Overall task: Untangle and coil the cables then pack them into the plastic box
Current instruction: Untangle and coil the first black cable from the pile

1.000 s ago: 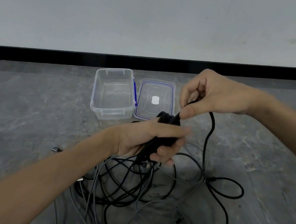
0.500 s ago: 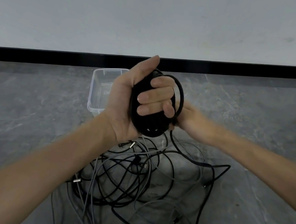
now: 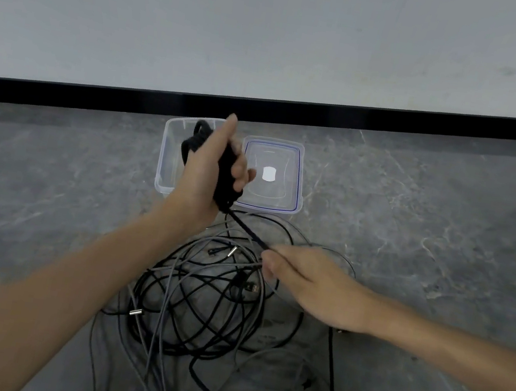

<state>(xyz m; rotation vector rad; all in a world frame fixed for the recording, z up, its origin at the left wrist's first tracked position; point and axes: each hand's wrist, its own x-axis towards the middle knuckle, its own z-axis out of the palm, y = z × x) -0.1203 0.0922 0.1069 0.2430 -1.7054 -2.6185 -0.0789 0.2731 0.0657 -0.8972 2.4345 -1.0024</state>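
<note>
Left hand (image 3: 210, 170) grips black cable coil (image 3: 227, 177) before plastic box (image 3: 168, 154); right hand (image 3: 306, 284) apparently pinches its strand nearer, over cable tangle (image 3: 198, 304).

Black cable (image 3: 226, 175), partly coiled, raised before open clear plastic box (image 3: 168, 154), far centre. Black-and-grey cable tangle (image 3: 199, 301) near, on floor (image 3: 47, 195).

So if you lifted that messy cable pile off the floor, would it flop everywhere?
Probably floppy: the cable pile lies in loose, curving loops. It would likely rise as one clump, since black and grey strands cross each other many times. Probably light too, as the strands look thin.
</note>
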